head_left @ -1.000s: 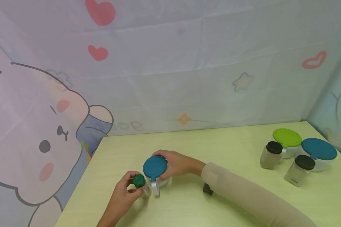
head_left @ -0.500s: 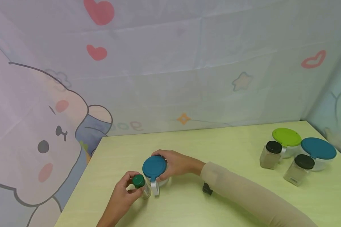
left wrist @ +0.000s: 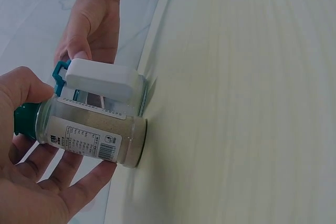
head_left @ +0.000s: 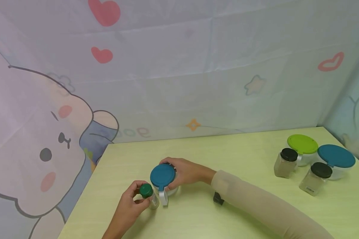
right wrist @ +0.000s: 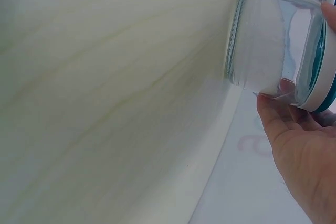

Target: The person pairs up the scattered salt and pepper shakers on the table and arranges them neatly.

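Observation:
My left hand (head_left: 131, 204) grips a small glass spice jar (left wrist: 94, 132) with a green cap (head_left: 146, 190), thumb on one side and fingers on the other. A printed label with a barcode faces the left wrist view, and tan powder fills much of the jar. Right beside it stands a clear seasoning canister (right wrist: 273, 45) with a blue lid (head_left: 163, 176) and a white handle (left wrist: 102, 78). My right hand (head_left: 183, 172) holds that canister from its right side, fingers curled round the far wall. White contents show inside it in the right wrist view.
At the table's right stand two square jars with black lids, one nearer (head_left: 314, 179) and one farther (head_left: 285, 163). Behind them are a green-lidded canister (head_left: 302, 145) and a blue-lidded canister (head_left: 336, 156). A small black object (head_left: 218, 199) lies beside the right sleeve (head_left: 257, 202). A printed curtain (head_left: 173, 66) backs the table.

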Demonstrator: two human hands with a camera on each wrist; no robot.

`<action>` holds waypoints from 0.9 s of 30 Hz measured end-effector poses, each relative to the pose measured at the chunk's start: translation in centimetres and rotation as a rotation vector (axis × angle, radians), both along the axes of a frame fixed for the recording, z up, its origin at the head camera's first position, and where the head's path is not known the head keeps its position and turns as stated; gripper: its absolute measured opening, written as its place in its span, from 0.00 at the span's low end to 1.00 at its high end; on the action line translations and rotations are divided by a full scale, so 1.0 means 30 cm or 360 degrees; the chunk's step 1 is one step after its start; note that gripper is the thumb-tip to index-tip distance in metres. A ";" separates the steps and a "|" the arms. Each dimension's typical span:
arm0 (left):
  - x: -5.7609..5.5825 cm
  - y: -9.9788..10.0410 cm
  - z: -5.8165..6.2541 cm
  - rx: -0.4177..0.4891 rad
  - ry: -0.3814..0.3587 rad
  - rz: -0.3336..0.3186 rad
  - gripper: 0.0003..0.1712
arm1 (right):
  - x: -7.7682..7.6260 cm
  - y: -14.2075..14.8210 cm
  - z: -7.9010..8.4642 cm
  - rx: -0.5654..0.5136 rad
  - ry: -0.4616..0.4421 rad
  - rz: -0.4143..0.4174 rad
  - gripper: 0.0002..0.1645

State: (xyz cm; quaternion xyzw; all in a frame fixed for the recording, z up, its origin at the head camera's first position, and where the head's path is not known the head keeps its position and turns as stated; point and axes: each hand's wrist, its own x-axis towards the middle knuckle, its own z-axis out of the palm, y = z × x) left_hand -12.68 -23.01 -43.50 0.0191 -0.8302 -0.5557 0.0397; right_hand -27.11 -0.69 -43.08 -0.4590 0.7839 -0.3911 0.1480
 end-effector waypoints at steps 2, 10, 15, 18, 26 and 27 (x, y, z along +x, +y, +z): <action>0.001 0.000 0.000 0.0001 0.0001 -0.0002 0.22 | 0.000 0.001 -0.001 -0.0001 -0.0009 0.0001 0.49; 0.000 -0.001 -0.001 -0.0012 -0.0002 0.0000 0.22 | 0.002 0.000 0.001 -0.0008 -0.0030 -0.0001 0.48; 0.000 -0.001 -0.001 -0.0016 -0.0008 0.0004 0.22 | 0.002 0.000 0.001 -0.0018 -0.0040 0.0006 0.49; 0.000 -0.001 -0.001 -0.0006 -0.0007 0.0002 0.22 | 0.002 0.000 0.003 -0.0019 -0.0038 0.0010 0.49; 0.003 -0.001 -0.003 0.0002 -0.0018 0.0007 0.23 | -0.002 -0.002 -0.003 0.0003 -0.0019 -0.0006 0.49; 0.003 -0.001 -0.004 -0.0001 -0.0019 0.0008 0.23 | -0.002 -0.002 -0.003 0.0007 -0.0023 -0.0010 0.49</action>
